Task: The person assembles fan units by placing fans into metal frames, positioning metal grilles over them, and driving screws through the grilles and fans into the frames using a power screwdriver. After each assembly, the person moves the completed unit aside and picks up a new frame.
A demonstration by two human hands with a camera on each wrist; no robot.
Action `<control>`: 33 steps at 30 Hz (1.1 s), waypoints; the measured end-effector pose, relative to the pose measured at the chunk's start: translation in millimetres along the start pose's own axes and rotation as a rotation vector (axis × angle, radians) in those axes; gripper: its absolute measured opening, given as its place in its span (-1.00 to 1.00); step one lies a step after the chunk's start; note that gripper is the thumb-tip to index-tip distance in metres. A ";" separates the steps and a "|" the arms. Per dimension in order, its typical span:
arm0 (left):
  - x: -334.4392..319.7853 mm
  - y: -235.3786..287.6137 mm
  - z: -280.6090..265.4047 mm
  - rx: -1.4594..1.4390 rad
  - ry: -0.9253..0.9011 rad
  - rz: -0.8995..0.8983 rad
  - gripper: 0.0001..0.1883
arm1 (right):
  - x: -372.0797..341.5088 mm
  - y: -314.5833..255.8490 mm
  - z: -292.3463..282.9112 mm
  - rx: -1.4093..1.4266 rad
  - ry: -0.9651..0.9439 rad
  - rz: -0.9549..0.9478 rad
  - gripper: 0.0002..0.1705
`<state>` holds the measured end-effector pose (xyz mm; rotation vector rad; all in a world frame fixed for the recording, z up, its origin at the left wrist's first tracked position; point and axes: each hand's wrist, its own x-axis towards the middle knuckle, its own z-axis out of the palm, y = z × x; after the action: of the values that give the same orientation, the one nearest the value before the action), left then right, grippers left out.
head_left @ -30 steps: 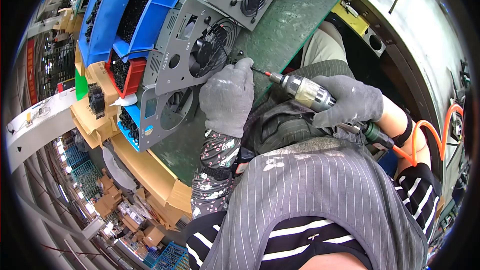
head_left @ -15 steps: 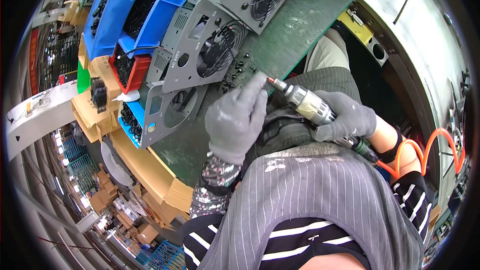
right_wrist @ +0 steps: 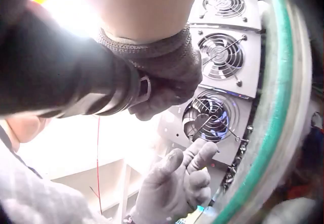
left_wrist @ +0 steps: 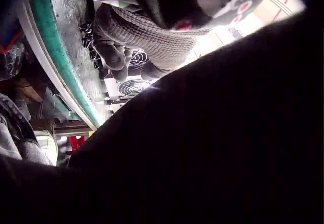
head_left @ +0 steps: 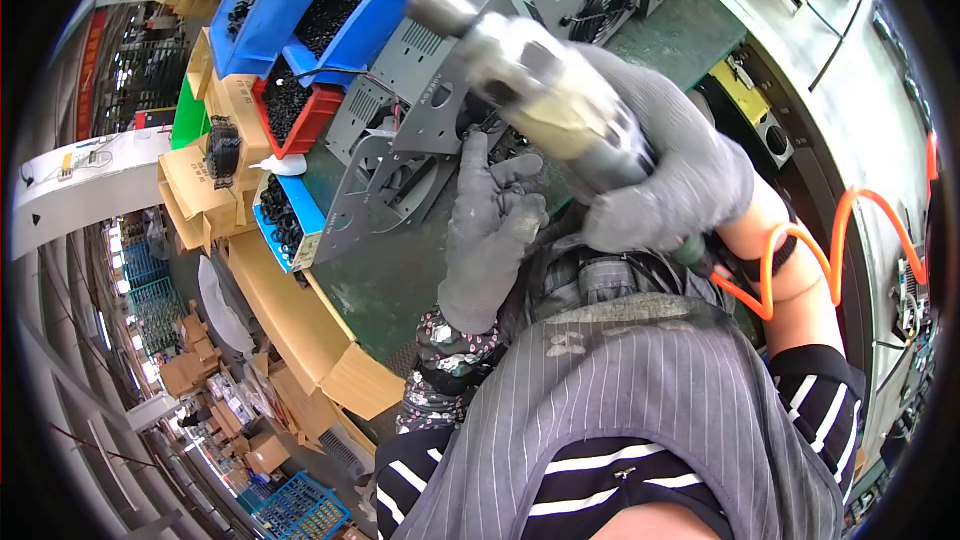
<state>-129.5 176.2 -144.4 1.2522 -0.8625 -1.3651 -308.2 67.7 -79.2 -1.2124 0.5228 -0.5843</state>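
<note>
In the head view my gloved right hand [head_left: 680,155] grips a power screwdriver [head_left: 565,100], raised over the panels with its bit towards the upper left. My gloved left hand [head_left: 485,245] lies palm up below it, index finger extended to the lower edge of a grey panel [head_left: 425,110] and the other fingers loosely bent. The right wrist view shows the left hand [right_wrist: 169,188] just below a fan with a wire guard [right_wrist: 210,117], with small dark screws [right_wrist: 230,176] beside the panel. Whether its fingertips hold a screw, I cannot tell.
Blue bins [head_left: 350,15] and a red bin [head_left: 320,120] of small black parts stand behind the panels. More fan panels [head_left: 605,0] line the green mat [head_left: 670,30]. An orange coiled hose [head_left: 835,230] hangs at the right; cardboard boxes [head_left: 270,290] stand at the left.
My right hand has lifted the screwdriver up and left, over the panels. The left hand has turned palm up, its index finger now at the panel's lower edge.
</note>
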 end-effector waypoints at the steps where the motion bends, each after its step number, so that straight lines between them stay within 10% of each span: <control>1: -0.3 -0.8 -2.7 0.002 -0.001 0.008 -0.08 | 9.1 -7.2 3.8 -0.002 -0.024 0.018 0.01; 5: -2.1 -0.5 -2.4 0.168 0.050 -0.045 -0.24 | 47.4 6.6 9.8 -0.272 -0.042 -0.345 -0.14; 7: 1.6 -2.8 -0.1 0.223 0.134 0.184 -0.72 | 51.2 7.3 12.2 -0.318 -0.017 -0.337 -0.15; 10: -1.9 2.6 -5.5 0.195 0.111 0.051 -0.44 | 51.5 7.4 12.4 -0.363 0.016 -0.322 -0.14; 23: -7.6 26.9 5.9 0.124 0.377 0.299 -0.69 | 53.0 7.8 9.3 -0.295 -0.006 -0.302 -0.14; 27: -16.6 64.8 -21.2 1.048 0.272 0.946 -0.68 | 43.8 6.9 13.3 -0.227 -0.062 -0.277 -0.12; 33: 14.7 119.4 -35.3 1.566 0.309 0.923 -0.60 | -10.2 16.6 10.3 0.028 -0.135 -0.216 -0.33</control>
<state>-67.8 143.4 -40.3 1.6486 -2.0337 0.4862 -306.8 85.8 -91.8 -1.2807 0.2705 -0.6854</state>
